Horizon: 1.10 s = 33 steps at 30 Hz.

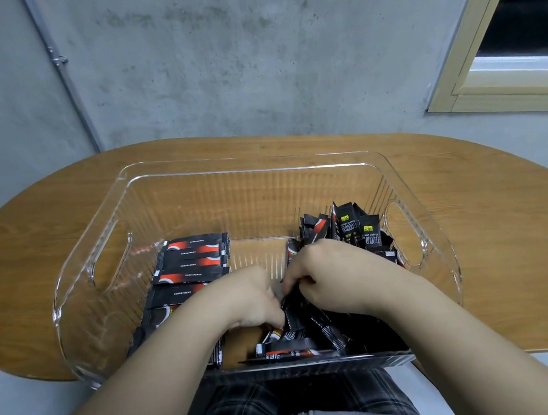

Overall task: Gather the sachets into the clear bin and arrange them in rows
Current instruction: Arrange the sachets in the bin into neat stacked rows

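A clear plastic bin (90, 236) stands on the wooden table, holding several black and red coffee sachets. On the bin's left side a row of sachets (191, 264) lies flat, overlapping front to back. A loose heap of sachets (347, 229) fills the right side and the near middle. Both hands are inside the bin. My left hand (245, 297) has its fingers curled down among sachets near the centre. My right hand (329, 273) pinches black sachets (295, 311) between the two hands.
The oval wooden table (512, 247) extends to both sides of the bin and ends at a grey concrete wall. A window frame (498, 76) is at the upper right. The bin's near edge sits over my lap.
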Tool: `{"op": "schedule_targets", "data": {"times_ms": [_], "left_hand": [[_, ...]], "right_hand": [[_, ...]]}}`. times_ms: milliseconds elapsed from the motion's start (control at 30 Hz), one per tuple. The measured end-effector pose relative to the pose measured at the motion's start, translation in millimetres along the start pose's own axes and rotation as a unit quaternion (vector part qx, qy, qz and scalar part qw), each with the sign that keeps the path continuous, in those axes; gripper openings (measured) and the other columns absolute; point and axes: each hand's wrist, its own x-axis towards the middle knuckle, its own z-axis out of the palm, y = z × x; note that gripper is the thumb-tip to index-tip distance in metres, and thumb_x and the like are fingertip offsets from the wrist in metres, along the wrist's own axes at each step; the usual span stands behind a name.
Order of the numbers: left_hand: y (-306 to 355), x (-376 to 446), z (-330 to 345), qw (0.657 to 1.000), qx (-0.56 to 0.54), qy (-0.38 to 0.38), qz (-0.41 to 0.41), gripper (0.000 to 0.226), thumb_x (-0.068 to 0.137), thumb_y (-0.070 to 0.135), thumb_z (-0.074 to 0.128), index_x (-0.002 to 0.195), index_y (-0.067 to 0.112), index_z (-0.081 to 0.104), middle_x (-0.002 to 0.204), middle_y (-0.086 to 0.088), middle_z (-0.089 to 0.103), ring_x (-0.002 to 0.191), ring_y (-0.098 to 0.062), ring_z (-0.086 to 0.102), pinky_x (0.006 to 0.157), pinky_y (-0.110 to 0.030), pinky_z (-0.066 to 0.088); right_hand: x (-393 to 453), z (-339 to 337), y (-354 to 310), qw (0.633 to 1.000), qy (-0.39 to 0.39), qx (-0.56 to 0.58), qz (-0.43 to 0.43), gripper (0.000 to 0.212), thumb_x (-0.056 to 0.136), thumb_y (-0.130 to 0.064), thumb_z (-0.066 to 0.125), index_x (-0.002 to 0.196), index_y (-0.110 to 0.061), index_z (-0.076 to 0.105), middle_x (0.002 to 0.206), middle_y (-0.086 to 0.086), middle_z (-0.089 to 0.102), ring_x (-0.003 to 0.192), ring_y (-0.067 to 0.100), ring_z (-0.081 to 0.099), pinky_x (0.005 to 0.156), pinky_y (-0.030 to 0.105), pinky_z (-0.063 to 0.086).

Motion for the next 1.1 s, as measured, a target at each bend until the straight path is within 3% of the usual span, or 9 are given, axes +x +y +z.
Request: {"op": "schedule_targets", "data": {"times_ms": [67, 233, 433, 600, 733, 900, 1000, 1100], "left_hand": [[-2, 0, 2, 1.0, -0.01, 0.009, 0.004, 0.009, 0.08, 0.013, 0.066, 0.083, 0.007, 0.071, 0.061, -0.004, 0.05, 0.062, -0.022, 0.044, 0.054, -0.022, 0.036], [-7, 2, 7, 0.999, -0.031, 0.037, -0.004, 0.015, 0.073, 0.012, 0.062, 0.06, 0.014, 0.055, 0.053, -0.001, 0.037, 0.052, -0.021, 0.033, 0.049, -0.023, 0.026], [-9, 3, 8, 0.998, -0.046, 0.044, -0.013, 0.003, 0.071, 0.016, 0.063, 0.07, 0.018, 0.061, 0.064, -0.005, 0.044, 0.059, -0.021, 0.04, 0.058, -0.027, 0.032], [-10, -1, 7, 0.996, -0.058, 0.059, -0.015, 0.02, 0.074, 0.013, 0.062, 0.058, 0.012, 0.05, 0.051, -0.002, 0.034, 0.054, -0.022, 0.036, 0.056, -0.026, 0.03], [-12, -3, 5, 0.994, -0.072, 0.08, -0.021, 0.009, 0.076, 0.015, 0.063, 0.071, 0.008, 0.06, 0.052, 0.0, 0.034, 0.052, -0.02, 0.036, 0.052, -0.025, 0.028], [-16, -3, 3, 0.988, -0.099, 0.115, -0.027, 0.022, 0.076, 0.015, 0.063, 0.089, -0.003, 0.068, 0.061, -0.004, 0.039, 0.059, -0.02, 0.038, 0.055, -0.026, 0.029], [-16, -4, -1, 0.983, -0.117, 0.139, -0.018, 0.007, 0.076, 0.013, 0.061, 0.071, 0.008, 0.063, 0.061, -0.006, 0.033, 0.058, -0.019, 0.032, 0.053, -0.027, 0.023], [-18, -4, -2, 0.977, -0.142, 0.159, -0.006, 0.016, 0.078, 0.014, 0.062, 0.063, 0.013, 0.059, 0.059, -0.007, 0.04, 0.054, -0.02, 0.034, 0.052, -0.023, 0.027]], "right_hand": [[3, 5, 1, 1.0, -0.005, -0.009, -0.013, 0.036, 0.08, -0.013, 0.045, 0.101, -0.027, 0.071, 0.105, -0.005, 0.07, 0.1, 0.018, 0.06, 0.087, 0.033, 0.049], [10, 12, 3, 0.996, -0.049, -0.072, -0.029, 0.03, 0.087, -0.032, 0.05, 0.111, -0.027, 0.067, 0.111, -0.005, 0.066, 0.109, 0.018, 0.055, 0.109, 0.035, 0.029], [8, 10, 4, 0.995, -0.04, -0.087, -0.017, 0.036, 0.089, -0.041, 0.05, 0.121, -0.027, 0.062, 0.12, 0.0, 0.058, 0.117, 0.017, 0.05, 0.116, 0.035, 0.018], [7, 12, 7, 0.994, -0.023, -0.103, 0.001, 0.042, 0.089, -0.045, 0.05, 0.123, -0.021, 0.061, 0.119, 0.002, 0.059, 0.117, 0.019, 0.051, 0.117, 0.034, 0.018], [7, 12, 6, 0.993, -0.013, -0.113, 0.006, 0.05, 0.089, -0.047, 0.05, 0.13, -0.018, 0.053, 0.121, 0.003, 0.058, 0.119, 0.019, 0.049, 0.116, 0.033, 0.018], [6, 9, 4, 0.993, -0.003, -0.117, 0.007, 0.056, 0.09, -0.049, 0.049, 0.135, -0.016, 0.047, 0.124, 0.004, 0.056, 0.121, 0.019, 0.047, 0.111, 0.029, 0.021], [5, 7, 2, 0.994, 0.004, -0.109, 0.009, 0.057, 0.092, -0.048, 0.048, 0.138, -0.016, 0.043, 0.127, 0.004, 0.055, 0.121, 0.02, 0.047, 0.107, 0.028, 0.025], [6, 6, 1, 0.995, 0.016, -0.099, 0.018, 0.052, 0.093, -0.044, 0.048, 0.136, -0.014, 0.043, 0.131, 0.004, 0.054, 0.123, 0.02, 0.047, 0.107, 0.028, 0.027]]}}
